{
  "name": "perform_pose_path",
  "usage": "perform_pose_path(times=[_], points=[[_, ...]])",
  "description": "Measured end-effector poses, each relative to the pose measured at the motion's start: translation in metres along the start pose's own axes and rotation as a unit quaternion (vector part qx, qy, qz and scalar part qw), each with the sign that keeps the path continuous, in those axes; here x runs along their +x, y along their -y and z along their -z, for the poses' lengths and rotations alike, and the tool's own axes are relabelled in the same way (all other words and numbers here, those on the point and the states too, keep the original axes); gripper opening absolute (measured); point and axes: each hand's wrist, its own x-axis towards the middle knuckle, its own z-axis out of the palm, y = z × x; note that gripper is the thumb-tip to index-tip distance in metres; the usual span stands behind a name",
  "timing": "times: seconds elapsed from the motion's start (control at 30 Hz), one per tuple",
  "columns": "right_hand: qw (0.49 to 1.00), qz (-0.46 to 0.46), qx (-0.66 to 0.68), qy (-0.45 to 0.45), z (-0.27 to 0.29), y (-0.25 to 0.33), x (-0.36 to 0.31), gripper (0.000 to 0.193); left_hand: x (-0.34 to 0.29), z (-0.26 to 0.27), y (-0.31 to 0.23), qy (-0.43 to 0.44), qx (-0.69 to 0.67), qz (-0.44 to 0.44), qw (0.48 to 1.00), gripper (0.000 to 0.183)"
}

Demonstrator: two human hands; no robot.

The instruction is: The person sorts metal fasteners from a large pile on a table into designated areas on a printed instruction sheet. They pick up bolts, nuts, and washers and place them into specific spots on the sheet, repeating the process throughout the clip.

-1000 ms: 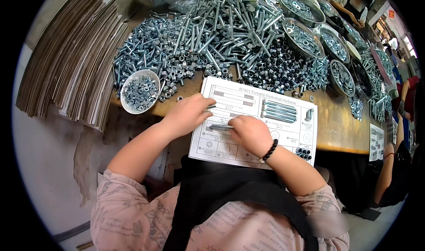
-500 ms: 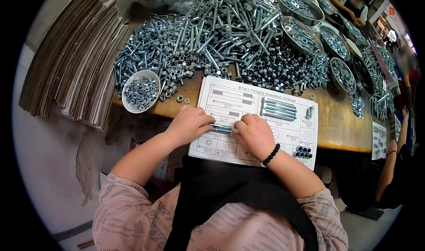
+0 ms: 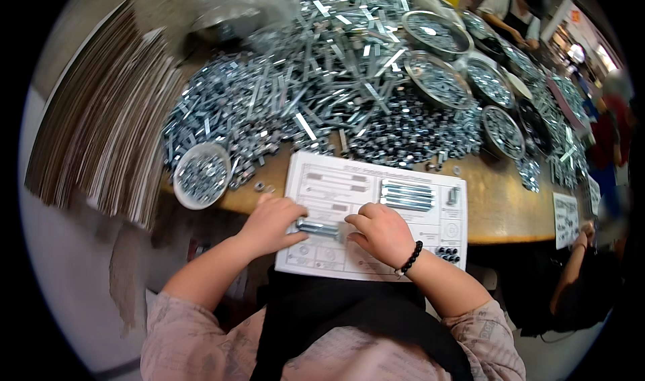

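Slim, shiny silver bolts [image 3: 318, 228], side by side

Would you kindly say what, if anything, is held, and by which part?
Left hand: at the left ends of the short bolts, grip uncertain. Right hand: nothing visibly held.
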Motion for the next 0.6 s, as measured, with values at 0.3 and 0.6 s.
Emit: perform_pose_path(times=[0.3, 0.6], points=[[0.989, -0.131, 0.033, -0.058, 0.070, -0.089, -0.017, 0.023, 0.035, 0.008, 0.011, -0.114, -0.056, 0.062, 0.990, 0.021], [0.967, -0.201, 0.111, -0.107, 0.078, -0.120, -0.039, 0.018, 0.039, 0.000, 0.030, -0.160, -0.110, 0.103, 0.976, 0.021]])
